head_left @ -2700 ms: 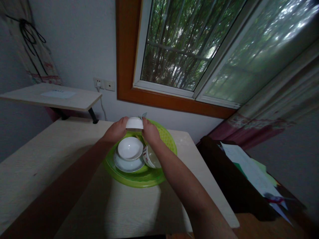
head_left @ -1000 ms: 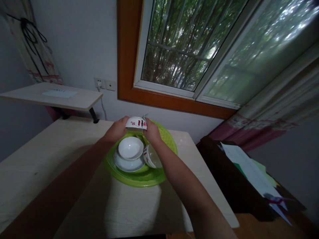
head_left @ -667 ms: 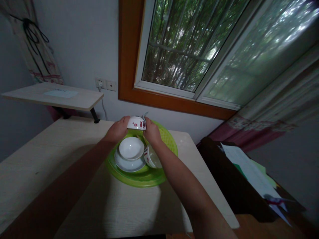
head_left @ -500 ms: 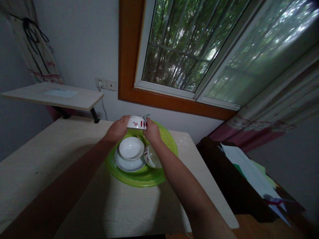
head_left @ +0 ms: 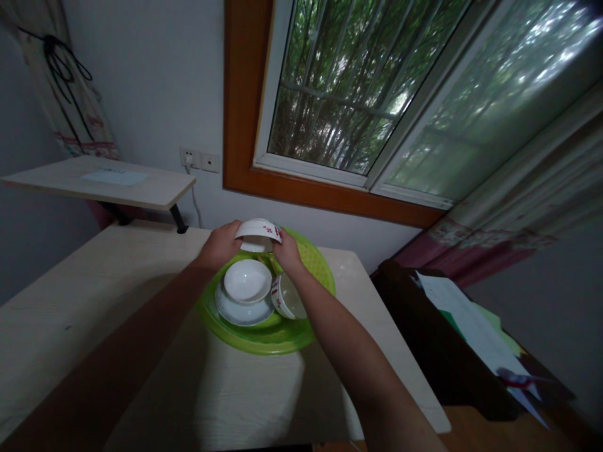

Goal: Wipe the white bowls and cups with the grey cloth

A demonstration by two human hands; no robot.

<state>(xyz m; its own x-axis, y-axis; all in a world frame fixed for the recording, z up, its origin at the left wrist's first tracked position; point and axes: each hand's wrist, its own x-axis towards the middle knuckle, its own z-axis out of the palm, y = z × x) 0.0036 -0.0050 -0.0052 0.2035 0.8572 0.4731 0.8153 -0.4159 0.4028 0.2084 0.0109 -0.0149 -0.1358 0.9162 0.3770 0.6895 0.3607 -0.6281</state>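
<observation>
A white bowl with red patterns (head_left: 259, 226) is held tilted, its mouth turned down, above the back of a green plastic basin (head_left: 264, 346). My left hand (head_left: 220, 245) grips its left edge. At the bowl's right side my right hand (head_left: 287, 249) is closed on the rim. Inside the basin, a plain white bowl (head_left: 248, 280) rests in a larger white dish (head_left: 241, 314). A second patterned bowl (head_left: 286, 297) lies on its side to their right, partly hidden by my right forearm. Something thin and tan shows below the held bowl.
The basin stands on a pale wooden table (head_left: 155, 351). A raised shelf (head_left: 94, 188) with a paper sheet is at back left. Beyond the table is a window (head_left: 339, 94). Papers (head_left: 466, 326) lie on dark furniture at the right.
The held bowl has tipped so that more of its inside shows. A grey cloth that stuck up by my right hand is no longer visible there.
</observation>
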